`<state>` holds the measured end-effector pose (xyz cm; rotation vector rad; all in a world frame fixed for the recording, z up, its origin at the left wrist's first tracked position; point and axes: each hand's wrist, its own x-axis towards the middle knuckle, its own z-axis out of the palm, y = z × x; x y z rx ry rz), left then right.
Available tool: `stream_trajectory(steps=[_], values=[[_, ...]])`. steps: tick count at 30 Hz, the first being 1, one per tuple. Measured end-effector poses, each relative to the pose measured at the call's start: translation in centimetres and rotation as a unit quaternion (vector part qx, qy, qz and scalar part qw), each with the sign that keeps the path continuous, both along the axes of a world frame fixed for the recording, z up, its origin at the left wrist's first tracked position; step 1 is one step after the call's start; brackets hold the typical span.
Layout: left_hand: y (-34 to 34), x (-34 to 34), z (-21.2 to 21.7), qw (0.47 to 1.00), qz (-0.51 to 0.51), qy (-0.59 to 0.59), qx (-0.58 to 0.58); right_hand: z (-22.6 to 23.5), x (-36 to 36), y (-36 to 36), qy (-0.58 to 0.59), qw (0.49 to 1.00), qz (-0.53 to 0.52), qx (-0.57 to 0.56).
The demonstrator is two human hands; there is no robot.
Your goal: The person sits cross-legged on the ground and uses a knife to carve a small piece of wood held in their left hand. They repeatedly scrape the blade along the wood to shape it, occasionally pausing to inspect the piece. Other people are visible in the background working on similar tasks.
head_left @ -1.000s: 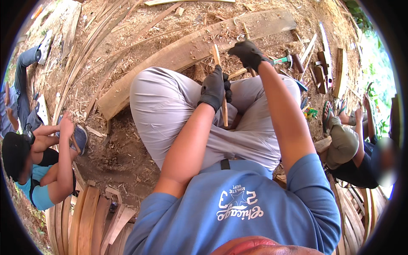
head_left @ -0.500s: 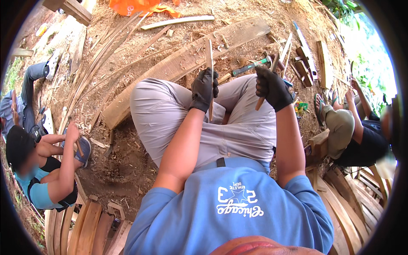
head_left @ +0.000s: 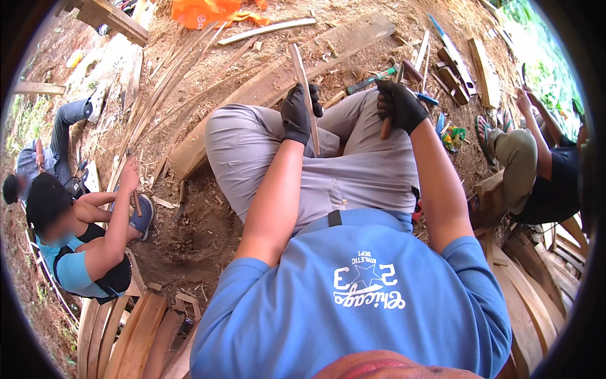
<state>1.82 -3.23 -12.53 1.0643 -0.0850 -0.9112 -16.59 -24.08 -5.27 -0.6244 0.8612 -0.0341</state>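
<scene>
Strip of wood [head_left: 307,98] in closed left hand [head_left: 295,115], brown handle [head_left: 386,129] in clenched right hand [head_left: 403,106], both gloved, plank [head_left: 261,86] beyond

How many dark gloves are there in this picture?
2: one glove is on the left hand, which holds a thin wooden strip; the other glove is on the right hand, gripping a brown handle. Others may be hidden.
</scene>
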Motion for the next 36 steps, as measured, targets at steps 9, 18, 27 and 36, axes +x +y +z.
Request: stream_trajectory(steps=[9, 18, 27, 36], values=[[-0.1, -0.2, -0.3, 0.994, 0.09, 0.058, -0.029, -0.2, -1.3, 0.2, -0.046, 0.999, 0.012, 0.0], [-0.2, -0.1, 0.4, 0.987, 0.158, 0.03, 0.02, -0.7, -1.4, -0.1, -0.048, 0.999, 0.01, -0.006], [-0.8, 0.6, -0.5, 0.973, 0.219, 0.058, 0.035, -0.9, -1.2, -0.1, -0.039, 0.999, 0.004, -0.004], [-0.5, 0.6, 1.1, 0.978, 0.199, 0.053, 0.009, -0.7, -1.1, 0.1, -0.009, 0.999, -0.003, -0.034]])
